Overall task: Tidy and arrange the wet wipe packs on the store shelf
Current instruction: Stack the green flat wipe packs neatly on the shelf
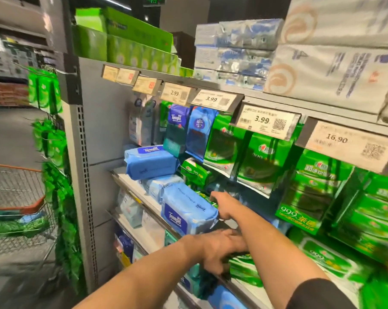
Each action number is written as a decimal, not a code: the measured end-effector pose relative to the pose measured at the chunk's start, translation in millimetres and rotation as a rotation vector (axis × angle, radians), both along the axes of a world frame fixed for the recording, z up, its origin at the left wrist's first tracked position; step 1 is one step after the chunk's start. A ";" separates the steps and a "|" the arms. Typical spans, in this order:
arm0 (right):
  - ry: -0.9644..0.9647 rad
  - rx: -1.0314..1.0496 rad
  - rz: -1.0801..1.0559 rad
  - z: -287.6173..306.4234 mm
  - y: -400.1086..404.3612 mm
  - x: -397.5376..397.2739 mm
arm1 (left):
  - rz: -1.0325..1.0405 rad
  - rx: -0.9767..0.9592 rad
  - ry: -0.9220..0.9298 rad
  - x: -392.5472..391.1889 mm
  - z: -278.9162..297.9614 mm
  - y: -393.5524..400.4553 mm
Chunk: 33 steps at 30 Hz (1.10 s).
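Note:
A large blue Tempo wet wipe pack (pixel 186 210) lies at the shelf's front edge. My right hand (pixel 224 206) holds its right end, fingers behind it and thumb at its front corner. A second blue Tempo pack (pixel 151 162) lies on a pale blue pack (pixel 159 188) further left. My left hand (pixel 219 250), blurred, curls its fingers over the top and front of a green 999 wipe pack (pixel 244 266) at the shelf edge. Small green packs (pixel 196 172) lie behind the blue ones.
Green pouches (pixel 224 141) and blue pouches (pixel 198 132) hang under price tags (pixel 264 122). Green 999 boxes (pixel 322 188) fill the right. Tissue bundles (pixel 335 70) sit on the top shelf. A shopping cart (pixel 17 197) stands at the left. A lower shelf (pixel 144 221) holds more packs.

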State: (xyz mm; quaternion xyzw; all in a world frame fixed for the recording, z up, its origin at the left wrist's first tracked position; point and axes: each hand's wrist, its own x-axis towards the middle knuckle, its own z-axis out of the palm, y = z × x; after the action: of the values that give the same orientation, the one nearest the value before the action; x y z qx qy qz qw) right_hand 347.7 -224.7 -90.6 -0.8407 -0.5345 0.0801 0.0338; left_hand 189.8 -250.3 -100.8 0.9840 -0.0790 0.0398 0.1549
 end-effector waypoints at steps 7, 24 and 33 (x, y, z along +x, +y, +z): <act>0.060 0.012 -0.036 4.8 -32.7 1.5 | -0.041 0.070 0.010 5.6 -7.0 5.4; 0.141 0.089 -0.261 17.2 -152.6 3.3 | -0.226 0.155 -0.026 5.7 1.5 -7.9; 0.057 -0.063 -0.564 23.7 -263.0 -8.6 | -0.159 0.097 0.108 30.8 0.7 -13.9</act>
State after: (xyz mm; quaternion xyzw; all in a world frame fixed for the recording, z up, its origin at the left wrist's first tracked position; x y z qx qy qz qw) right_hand 339.1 -487.8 -66.9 -0.9543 -0.2754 0.1078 0.0435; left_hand 220.7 -264.2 -100.1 0.9816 -0.1503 -0.0297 0.1139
